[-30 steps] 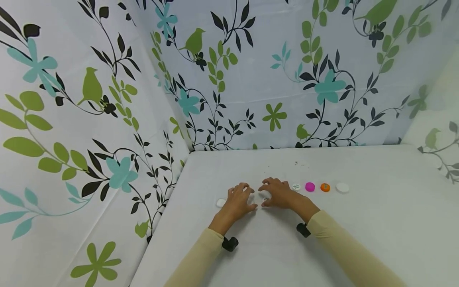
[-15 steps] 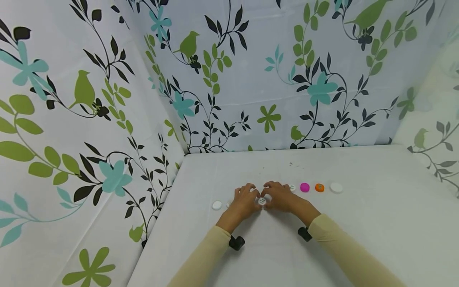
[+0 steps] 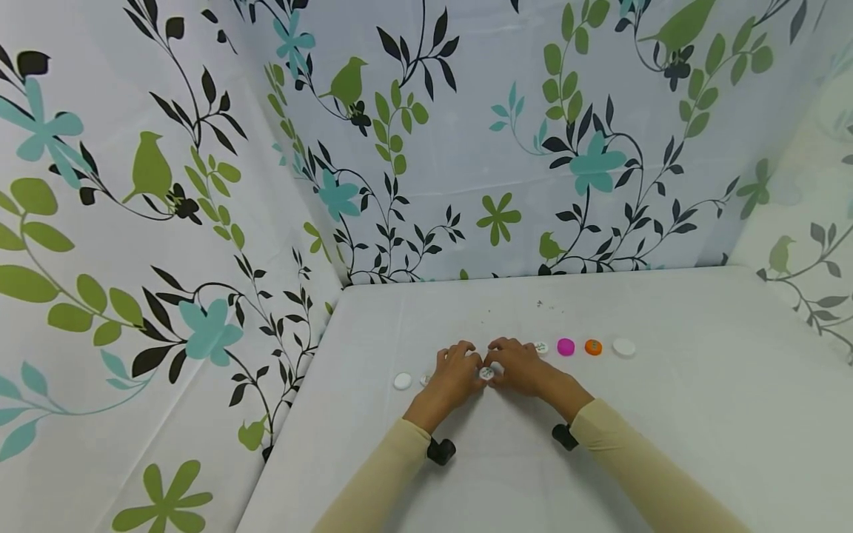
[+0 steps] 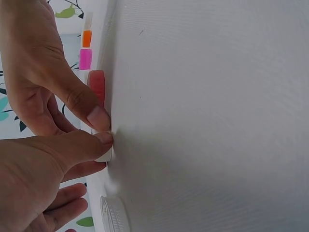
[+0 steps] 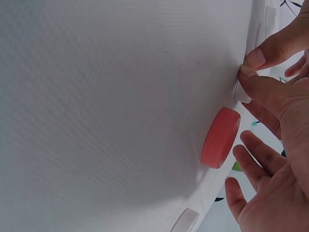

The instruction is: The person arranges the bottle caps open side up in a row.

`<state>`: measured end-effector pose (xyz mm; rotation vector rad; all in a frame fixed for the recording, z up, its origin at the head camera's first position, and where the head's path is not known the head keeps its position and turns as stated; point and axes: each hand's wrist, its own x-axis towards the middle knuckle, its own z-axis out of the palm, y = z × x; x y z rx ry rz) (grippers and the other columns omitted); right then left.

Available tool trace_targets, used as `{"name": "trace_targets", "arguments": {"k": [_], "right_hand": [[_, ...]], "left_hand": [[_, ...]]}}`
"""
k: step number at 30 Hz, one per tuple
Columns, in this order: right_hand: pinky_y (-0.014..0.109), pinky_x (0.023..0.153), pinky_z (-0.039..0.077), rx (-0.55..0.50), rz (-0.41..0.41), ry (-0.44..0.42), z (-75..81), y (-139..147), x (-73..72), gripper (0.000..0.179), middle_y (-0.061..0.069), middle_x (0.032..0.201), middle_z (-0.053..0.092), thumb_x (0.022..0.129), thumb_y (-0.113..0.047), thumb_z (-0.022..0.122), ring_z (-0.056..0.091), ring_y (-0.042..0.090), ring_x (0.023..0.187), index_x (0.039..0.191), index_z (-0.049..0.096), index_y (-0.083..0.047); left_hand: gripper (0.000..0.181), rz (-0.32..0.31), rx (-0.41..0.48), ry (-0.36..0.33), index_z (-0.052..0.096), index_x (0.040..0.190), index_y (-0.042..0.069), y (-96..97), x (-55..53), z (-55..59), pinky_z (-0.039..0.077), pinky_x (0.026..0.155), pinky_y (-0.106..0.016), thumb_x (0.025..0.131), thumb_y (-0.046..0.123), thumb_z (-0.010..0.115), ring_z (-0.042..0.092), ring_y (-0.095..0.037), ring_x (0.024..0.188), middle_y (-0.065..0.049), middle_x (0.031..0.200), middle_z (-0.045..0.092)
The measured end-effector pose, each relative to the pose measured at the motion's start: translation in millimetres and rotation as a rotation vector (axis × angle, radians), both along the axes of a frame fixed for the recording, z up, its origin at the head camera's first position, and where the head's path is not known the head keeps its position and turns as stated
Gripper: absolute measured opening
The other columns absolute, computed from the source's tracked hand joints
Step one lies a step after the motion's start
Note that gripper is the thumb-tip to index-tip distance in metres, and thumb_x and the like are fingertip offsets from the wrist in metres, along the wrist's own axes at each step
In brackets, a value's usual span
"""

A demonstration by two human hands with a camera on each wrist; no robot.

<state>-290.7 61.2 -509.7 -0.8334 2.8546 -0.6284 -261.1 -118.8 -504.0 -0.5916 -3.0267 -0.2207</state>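
Observation:
In the head view, a white bottle cap (image 3: 487, 374) with dark marks on top lies on the white table between my two hands. My left hand (image 3: 456, 374) holds its left side, thumb and curled fingers at the edge. From the right, my right hand (image 3: 521, 366) pinches the same cap; the two thumb tips meet at its near edge in both wrist views. A red bottle cap (image 5: 221, 137) stands under my right hand, hidden from the head camera. To the left of my left hand is a white ridged cap (image 4: 116, 215).
Right of my hands runs a row: a white cap with green print (image 3: 541, 348), a magenta cap (image 3: 566, 347), an orange cap (image 3: 593, 347) and a larger white cap (image 3: 624, 348). Another white cap (image 3: 403, 381) lies far left. A patterned curtain (image 3: 426, 148) hangs behind.
Both hands have closed in from either side and now hold the white cap between them. Over the last half second they have hardly moved. The head view has shifted slightly.

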Motion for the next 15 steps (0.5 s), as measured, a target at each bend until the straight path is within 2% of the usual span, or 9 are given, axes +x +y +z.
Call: {"name": "trace_targets", "arguments": {"k": [6, 15], "right_hand": [[0.067, 0.104, 0.043, 0.006, 0.016, 0.019, 7.7, 2.1, -1.9, 0.025, 0.016, 0.147, 0.060, 0.094, -0.026, 0.082, 0.053, 0.040, 0.139, 0.117, 0.078, -0.018], [0.067, 0.102, 0.043, -0.043, 0.034, 0.018, 16.8, 3.1, -3.4, 0.024, 0.017, 0.147, 0.059, 0.100, -0.031, 0.072, 0.052, 0.041, 0.139, 0.115, 0.079, -0.013]], "left_hand": [[0.028, -0.003, 0.063, 0.009, 0.073, 0.114, 0.014, -4.1, 4.2, 4.4, 0.042, 0.108, -0.051, 0.095, 0.033, 0.081, 0.057, -0.030, 0.131, -0.009, 0.142, 0.057], [0.035, 0.008, 0.171, -0.032, 0.068, 0.119, 0.011, -10.6, 3.3, 4.9, 0.037, 0.113, -0.052, 0.094, 0.031, 0.082, 0.054, -0.029, 0.135, -0.009, 0.143, 0.055]]}}
